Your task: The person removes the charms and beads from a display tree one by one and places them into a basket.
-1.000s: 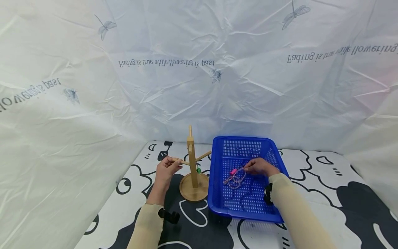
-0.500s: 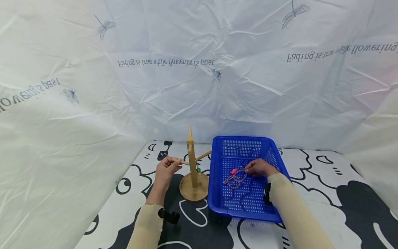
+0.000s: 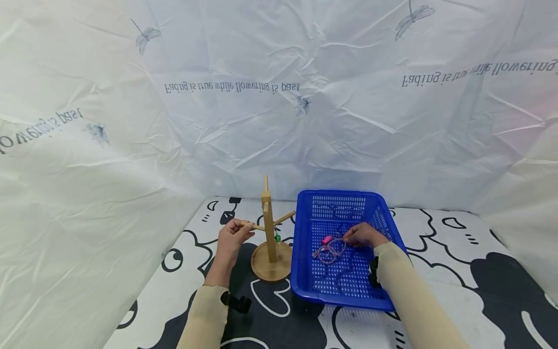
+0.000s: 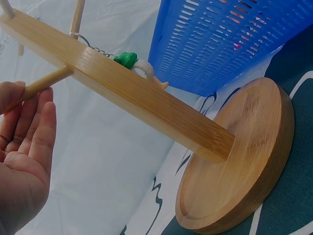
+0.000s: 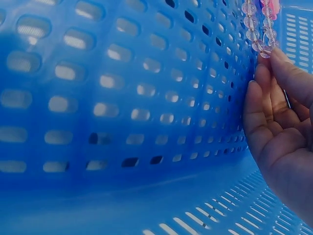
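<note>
Left hand (image 3: 233, 237): thumb and fingers pinched on the outer end of a wooden peg (image 4: 46, 84), the one jutting left from the stand (image 3: 271, 228). Stand upright, post rising from a round base (image 3: 263, 265). Small charm (image 4: 126, 59), green on top with a white part below, hangs by a chain from another peg, on the post's right side.

Right hand (image 3: 365, 235): inside the blue basket (image 3: 344, 296), thumb and fingertip clamped on a string of clear beads (image 5: 251, 23). Beads loop leftward from the fingers, within the basket; bright pink piece (image 3: 326, 240) at the far side of the loops. Basket just right of the stand.

Both sleeves (image 3: 414, 291) cream, black straps (image 3: 237, 303) at the wrists. Underneath, a black-and-white patterned cloth (image 3: 440, 281). Far side: creased white sheeting (image 3: 270, 131) printed with dragonflies and lettering.
</note>
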Demonstrator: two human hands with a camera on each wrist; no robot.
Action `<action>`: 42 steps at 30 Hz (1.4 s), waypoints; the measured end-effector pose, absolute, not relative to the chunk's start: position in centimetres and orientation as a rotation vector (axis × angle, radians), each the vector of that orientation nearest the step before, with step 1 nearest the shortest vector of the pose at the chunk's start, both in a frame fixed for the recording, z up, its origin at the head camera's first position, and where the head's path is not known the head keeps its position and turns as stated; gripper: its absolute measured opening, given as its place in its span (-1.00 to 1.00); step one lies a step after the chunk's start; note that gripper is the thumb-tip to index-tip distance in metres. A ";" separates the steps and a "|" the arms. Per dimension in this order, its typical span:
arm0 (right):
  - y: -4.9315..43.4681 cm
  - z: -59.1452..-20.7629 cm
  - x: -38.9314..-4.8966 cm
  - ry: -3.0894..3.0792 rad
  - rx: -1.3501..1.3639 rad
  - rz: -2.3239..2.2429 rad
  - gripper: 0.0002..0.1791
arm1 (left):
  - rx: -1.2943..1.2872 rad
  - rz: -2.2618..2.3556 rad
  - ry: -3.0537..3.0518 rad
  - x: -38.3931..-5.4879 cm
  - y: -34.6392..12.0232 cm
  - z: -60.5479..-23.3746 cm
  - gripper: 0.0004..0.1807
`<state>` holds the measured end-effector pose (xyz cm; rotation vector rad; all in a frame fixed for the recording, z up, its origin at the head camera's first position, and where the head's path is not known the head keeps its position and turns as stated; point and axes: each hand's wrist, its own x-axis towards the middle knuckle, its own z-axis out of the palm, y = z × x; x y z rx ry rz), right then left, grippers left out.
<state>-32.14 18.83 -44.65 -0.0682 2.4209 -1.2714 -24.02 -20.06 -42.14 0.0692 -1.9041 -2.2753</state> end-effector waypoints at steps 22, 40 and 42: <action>18.4 -45.3 -32.2 2.501 0.034 -1.193 -0.82 | 0.057 -2.276 -1.897 -23.9 -19.9 -41.9 -0.85; 18.4 -45.0 -32.4 2.499 0.003 -1.159 -0.79 | 0.035 -2.266 -1.898 -24.1 -20.0 -42.2 -0.88; 18.4 -44.9 -32.5 2.479 0.014 -1.171 -0.79 | 0.037 -2.263 -1.901 -24.1 -20.0 -42.2 -0.88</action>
